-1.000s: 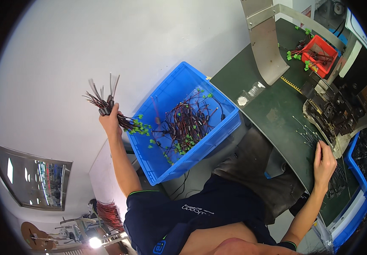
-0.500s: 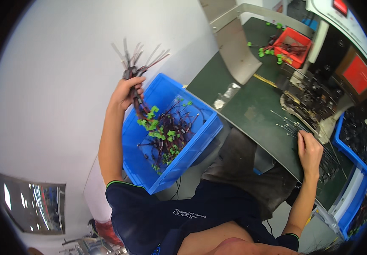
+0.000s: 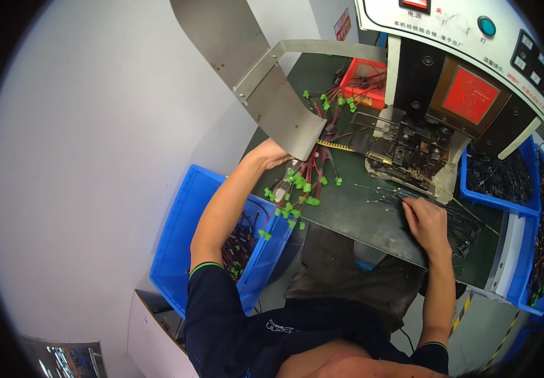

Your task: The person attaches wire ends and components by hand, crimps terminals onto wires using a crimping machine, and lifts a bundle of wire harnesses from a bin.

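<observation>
My left hand (image 3: 273, 155) reaches onto the green table at a curved metal plate (image 3: 287, 120), which hides most of its fingers. Right beside those fingers lies a bundle of dark red wires with green connectors (image 3: 297, 189), passing partly beneath the plate and hanging over the table's near edge. Whether the fingers still grip the bundle cannot be made out. On the right, my right hand (image 3: 428, 223) is closed over a spread of thin black wires (image 3: 388, 196). Their light tips fan out left of the fingers, and more black wire lies to the right of the hand.
A blue bin (image 3: 183, 233) with more wires stands below the table's left end. Behind the hands sits a press machine (image 3: 413, 148) with a yellow toothed strip (image 3: 336, 145). A red bin (image 3: 372, 75) is at the back; blue bins (image 3: 502, 205) line the right side.
My left hand has carried the red wire bundle from above the blue bin rightward onto the table by the metal plate. The view has shifted; my right hand stays on the black wires.
</observation>
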`<state>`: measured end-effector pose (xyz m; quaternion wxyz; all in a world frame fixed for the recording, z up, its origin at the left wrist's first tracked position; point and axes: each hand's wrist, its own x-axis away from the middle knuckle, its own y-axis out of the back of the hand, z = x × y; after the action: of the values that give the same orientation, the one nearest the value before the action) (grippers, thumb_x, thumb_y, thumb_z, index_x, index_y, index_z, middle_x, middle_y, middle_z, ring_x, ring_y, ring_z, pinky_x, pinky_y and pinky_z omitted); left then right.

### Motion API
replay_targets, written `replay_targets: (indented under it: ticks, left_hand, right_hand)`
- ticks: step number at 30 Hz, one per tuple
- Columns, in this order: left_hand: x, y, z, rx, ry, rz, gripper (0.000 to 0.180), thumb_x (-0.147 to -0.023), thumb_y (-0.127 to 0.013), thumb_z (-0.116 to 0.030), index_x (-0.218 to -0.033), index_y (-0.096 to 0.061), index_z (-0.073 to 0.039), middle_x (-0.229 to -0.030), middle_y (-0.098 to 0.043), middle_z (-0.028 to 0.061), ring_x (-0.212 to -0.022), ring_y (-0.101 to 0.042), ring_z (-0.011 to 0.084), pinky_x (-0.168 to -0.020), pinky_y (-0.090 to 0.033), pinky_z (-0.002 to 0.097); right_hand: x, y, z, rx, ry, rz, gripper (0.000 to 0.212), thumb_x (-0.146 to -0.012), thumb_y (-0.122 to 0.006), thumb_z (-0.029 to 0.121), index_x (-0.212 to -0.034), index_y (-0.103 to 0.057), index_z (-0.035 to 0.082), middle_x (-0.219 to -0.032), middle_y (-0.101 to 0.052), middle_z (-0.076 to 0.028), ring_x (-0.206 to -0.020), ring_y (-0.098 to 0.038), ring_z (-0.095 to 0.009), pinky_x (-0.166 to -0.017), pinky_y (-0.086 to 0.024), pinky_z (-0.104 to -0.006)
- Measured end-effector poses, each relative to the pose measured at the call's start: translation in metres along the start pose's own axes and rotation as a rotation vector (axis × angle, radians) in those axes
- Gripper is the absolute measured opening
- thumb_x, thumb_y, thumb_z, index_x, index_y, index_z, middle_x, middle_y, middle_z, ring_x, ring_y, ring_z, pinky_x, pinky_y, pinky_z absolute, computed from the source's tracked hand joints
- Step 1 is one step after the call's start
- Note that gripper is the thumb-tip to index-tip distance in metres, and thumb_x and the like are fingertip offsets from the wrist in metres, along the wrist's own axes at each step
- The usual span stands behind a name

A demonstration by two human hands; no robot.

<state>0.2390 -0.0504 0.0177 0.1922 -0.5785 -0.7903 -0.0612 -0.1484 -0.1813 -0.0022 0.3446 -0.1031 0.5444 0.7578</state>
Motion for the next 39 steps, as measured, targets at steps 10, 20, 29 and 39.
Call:
replay_targets:
  ticks: [10, 20, 29, 39]
  left_hand:
    - [0.039, 0.011, 0.038, -0.991, -0.419, 0.024, 0.061, -0.098, -0.056, -0.041, -0.142, -0.048, 0.001, -0.149, -0.04, 0.0269, -0.141, -0.035, 0.0411, -0.118, -0.024, 0.0461]
    - [0.033, -0.042, 0.054, -1.101, -0.649, -0.099, 0.07, -0.101, -0.051, -0.04, -0.151, -0.031, 0.004, -0.147, -0.043, 0.0278, -0.139, -0.039, 0.0404, -0.116, -0.028, 0.0433]
    - [0.115, -0.079, 0.07, -1.183, -0.719, -0.561, 0.022, -0.085, -0.07, -0.004, -0.107, -0.068, -0.001, -0.102, -0.066, 0.0124, -0.093, -0.064, 0.0329, -0.081, -0.052, 0.0417]
    - [0.128, -0.091, 0.041, -1.447, -0.597, -0.546, 0.031, -0.073, -0.065, -0.001, -0.103, -0.071, -0.002, -0.094, -0.063, 0.0149, -0.091, -0.063, 0.0338, -0.078, -0.053, 0.0435]
  right_hand:
    - [-0.002, -0.002, -0.002, 0.01, 0.008, -0.001, 0.009, -0.086, -0.072, 0.009, -0.093, -0.068, 0.006, -0.076, -0.065, -0.008, -0.066, -0.066, -0.028, -0.056, -0.051, -0.0388]
    - [-0.002, -0.004, 0.001, -0.018, 0.031, -0.011, 0.01, -0.086, -0.072, 0.01, -0.093, -0.067, 0.006, -0.077, -0.065, -0.008, -0.066, -0.066, -0.028, -0.057, -0.051, -0.0392]
    - [-0.001, -0.005, 0.001, 0.024, 0.046, 0.011, 0.011, -0.086, -0.073, 0.011, -0.094, -0.066, 0.006, -0.075, -0.063, -0.007, -0.066, -0.065, -0.028, -0.057, -0.051, -0.0392]
    - [0.01, 0.075, 0.016, 0.257, -0.201, 0.126, 0.01, -0.093, -0.063, 0.015, -0.095, -0.062, 0.005, -0.081, -0.068, -0.012, -0.074, -0.067, -0.034, -0.062, -0.052, -0.0456]
